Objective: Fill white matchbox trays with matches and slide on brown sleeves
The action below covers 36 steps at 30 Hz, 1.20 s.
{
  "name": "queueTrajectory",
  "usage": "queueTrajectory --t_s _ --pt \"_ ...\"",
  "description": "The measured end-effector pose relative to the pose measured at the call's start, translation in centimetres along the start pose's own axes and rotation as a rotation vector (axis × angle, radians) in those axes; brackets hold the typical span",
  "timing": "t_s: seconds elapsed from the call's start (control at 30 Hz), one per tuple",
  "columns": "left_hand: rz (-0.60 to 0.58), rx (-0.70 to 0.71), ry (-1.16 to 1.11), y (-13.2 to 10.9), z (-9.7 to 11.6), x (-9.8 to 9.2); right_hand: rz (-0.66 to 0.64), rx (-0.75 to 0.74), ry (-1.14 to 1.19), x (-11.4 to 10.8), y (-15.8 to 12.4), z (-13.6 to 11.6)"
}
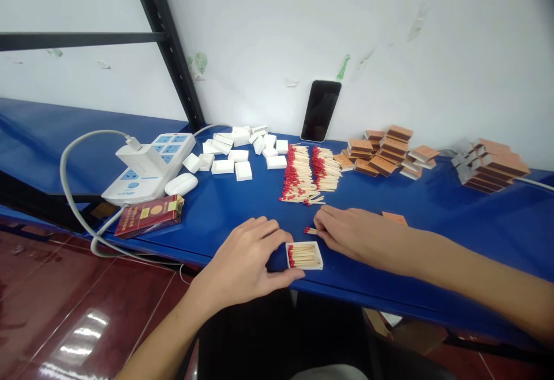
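at a blue table [255,198], we see the left hand [247,260] grasping a white matchbox tray [305,268] near the front edge, index finger at its far corner and thumb along its near side, a grip we judge meant to steady so light a thing. inside lie red-tipped matches [303,256], heads all to the left, an alignment that likely lets them pack flat. just beyond the tray, the right hand [341,227] pinches a few loose matches [309,230] by their bare ends, heads pointing the same way; how many, we cannot tell. farther back, two match piles [298,175] lie side by side, heads left as well, placed, we would say, within easy reach of the right hand. white trays [222,167] sit scattered to their left; orange matchbox sleeves [383,155] are heaped to their right, perhaps to keep the parts sorted, with another stack [496,166] farther right. a smartphone [321,110] leans on the wall [433,51], which props it upright. a power strip [175,148] and a red carton [151,216] occupy the left end.
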<state>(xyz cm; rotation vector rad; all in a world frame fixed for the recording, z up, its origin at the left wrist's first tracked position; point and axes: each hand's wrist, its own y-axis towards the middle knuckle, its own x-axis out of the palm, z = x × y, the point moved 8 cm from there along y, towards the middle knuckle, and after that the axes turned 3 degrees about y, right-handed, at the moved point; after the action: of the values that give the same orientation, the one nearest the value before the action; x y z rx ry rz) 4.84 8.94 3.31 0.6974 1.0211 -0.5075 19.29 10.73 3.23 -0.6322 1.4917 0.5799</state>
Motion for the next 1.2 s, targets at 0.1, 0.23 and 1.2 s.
queueTrajectory --t_s 0.1,0.23,1.2 --pt "-0.005 -0.008 -0.001 0.0 0.0 0.0 -0.049 0.099 0.109 -1.1 -0.2 0.3" --pt "-0.018 -0.017 0.005 0.0 -0.1 0.2 -0.105 0.037 0.310 -2.2 -0.1 -1.5" --pt "-0.007 0.004 0.011 0.2 0.0 0.3 -0.010 0.056 0.318 -2.7 0.2 -1.4"
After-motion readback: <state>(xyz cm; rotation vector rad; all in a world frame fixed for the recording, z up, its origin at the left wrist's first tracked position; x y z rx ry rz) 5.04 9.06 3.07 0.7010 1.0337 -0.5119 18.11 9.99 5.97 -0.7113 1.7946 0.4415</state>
